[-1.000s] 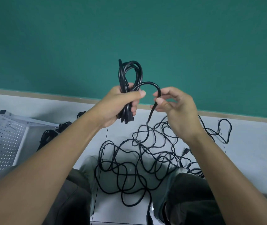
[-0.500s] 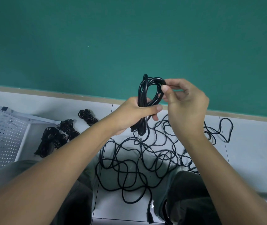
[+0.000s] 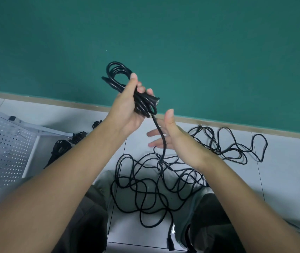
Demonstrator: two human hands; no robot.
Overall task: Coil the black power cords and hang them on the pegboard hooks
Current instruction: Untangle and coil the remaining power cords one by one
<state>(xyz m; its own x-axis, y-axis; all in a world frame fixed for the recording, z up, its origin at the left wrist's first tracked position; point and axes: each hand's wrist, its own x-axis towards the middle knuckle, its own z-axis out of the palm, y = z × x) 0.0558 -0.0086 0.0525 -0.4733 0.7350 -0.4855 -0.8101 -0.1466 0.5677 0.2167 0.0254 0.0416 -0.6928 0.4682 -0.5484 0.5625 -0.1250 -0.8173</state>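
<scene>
1 black cord coil (image 3: 120, 77) gripped in left hand (image 3: 127, 110); right hand (image 3: 171, 136) spread open, cord tail (image 3: 159, 132) crossing its palm.

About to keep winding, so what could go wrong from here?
1. The cord runs from the coil into the tangle on the floor; pulling may tighten a knot.
2. The right hand is open, so the left hand alone holds the coil; loops could slip from its grip.

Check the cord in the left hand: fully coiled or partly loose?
Partly loose. The left hand grips a coil, but a strand runs down into the floor tangle.
</scene>
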